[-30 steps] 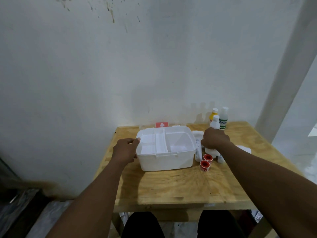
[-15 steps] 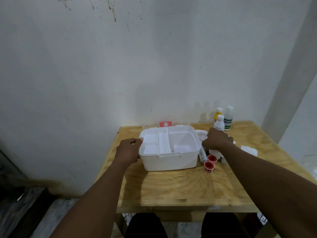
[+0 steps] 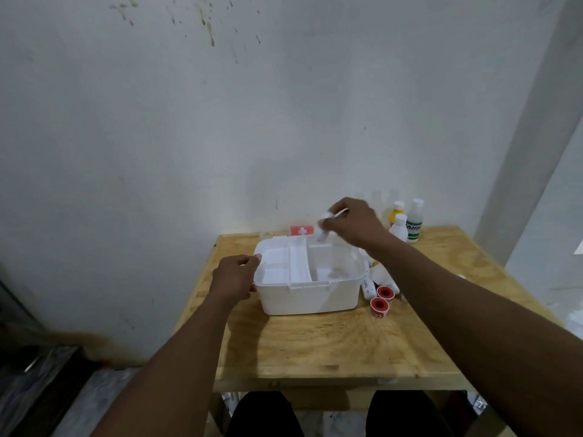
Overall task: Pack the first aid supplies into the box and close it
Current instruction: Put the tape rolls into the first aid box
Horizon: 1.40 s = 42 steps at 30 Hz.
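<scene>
An open white first aid box (image 3: 309,296) with a divided inner tray stands on the wooden table (image 3: 331,345). My left hand (image 3: 235,277) grips its left rim. My right hand (image 3: 351,220) hovers over the box's back right compartment, closed on a small white item (image 3: 323,230), blurred by motion. Right of the box lie two red tape rolls (image 3: 380,305), a white tube (image 3: 367,283) and white bandage rolls (image 3: 383,274). Three bottles stand at the back right: one yellow (image 3: 396,214), one with a green label (image 3: 414,220), one small and white (image 3: 400,228).
The box's clear lid with a red cross label (image 3: 302,230) lies open behind it against the wall. A white wall is close behind the table, a pillar (image 3: 530,127) to the right. My knees show below the table's front edge.
My right hand has risen from the pile of supplies right of the box and moved left over the box with a small white item in it. My left hand has stayed on the rim.
</scene>
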Motion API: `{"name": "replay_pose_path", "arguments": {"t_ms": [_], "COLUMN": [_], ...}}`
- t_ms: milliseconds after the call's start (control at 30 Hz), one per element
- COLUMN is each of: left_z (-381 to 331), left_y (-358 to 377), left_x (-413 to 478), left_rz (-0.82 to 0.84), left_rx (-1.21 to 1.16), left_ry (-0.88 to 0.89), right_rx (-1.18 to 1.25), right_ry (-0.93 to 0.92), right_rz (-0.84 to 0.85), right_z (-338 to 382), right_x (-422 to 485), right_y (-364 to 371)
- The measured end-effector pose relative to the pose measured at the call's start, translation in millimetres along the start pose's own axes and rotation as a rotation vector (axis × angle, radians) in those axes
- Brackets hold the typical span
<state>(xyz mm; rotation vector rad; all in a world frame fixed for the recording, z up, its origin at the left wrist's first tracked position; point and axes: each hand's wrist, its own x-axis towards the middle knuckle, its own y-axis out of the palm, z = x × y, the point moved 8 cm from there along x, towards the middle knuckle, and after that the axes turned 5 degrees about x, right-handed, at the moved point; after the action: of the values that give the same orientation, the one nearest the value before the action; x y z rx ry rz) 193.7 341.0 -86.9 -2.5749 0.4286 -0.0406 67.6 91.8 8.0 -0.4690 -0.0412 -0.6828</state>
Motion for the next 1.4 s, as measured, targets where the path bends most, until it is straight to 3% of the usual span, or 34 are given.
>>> {"name": "replay_pose_path", "arguments": {"t_ms": [67,167,500,833,967,1100,1233,1400], "left_z": [0.9,1.2,0.1,-1.3,-5.0,-30.2,-82.8,-136.7], "left_y": [-0.2,-0.1,0.2,-0.4,-3.0,-19.2,-14.5,41.4], "left_x": [-0.5,-1.2,-0.6,-1.6,-3.2,-10.5,-31.4,-73.7], "left_rz": [0.002,0.004,0.009,0.003,-0.006,-0.207,-0.352,-0.256], "left_rx": [-0.004,0.001,0.017,0.032,0.06,0.235,0.385,0.472], "left_ry": [-0.004,0.002,0.014,0.017,0.042,0.179,0.454,0.79], "right_rx": [-0.048,-0.171,-0.415,-0.423,-0.33,-0.31,-0.408,-0.508], "right_ry": [-0.014,-0.091,-0.213,-0.223,-0.203,-0.134,-0.043,0.008], "right_rz": [0.167,0.256,0.258,0.332,0.189,0.065,0.139,0.186], "right_z": [6.5,8.2,-0.3,-4.4,-0.5,3.8,-22.9,-61.0], "right_x": [-10.1,-22.2,-34.9,-38.5,-29.4,-17.5,-17.1,-38.6], "right_y": [31.0,58.7,74.3,80.8,56.1,-2.8,-48.9,-74.1]}}
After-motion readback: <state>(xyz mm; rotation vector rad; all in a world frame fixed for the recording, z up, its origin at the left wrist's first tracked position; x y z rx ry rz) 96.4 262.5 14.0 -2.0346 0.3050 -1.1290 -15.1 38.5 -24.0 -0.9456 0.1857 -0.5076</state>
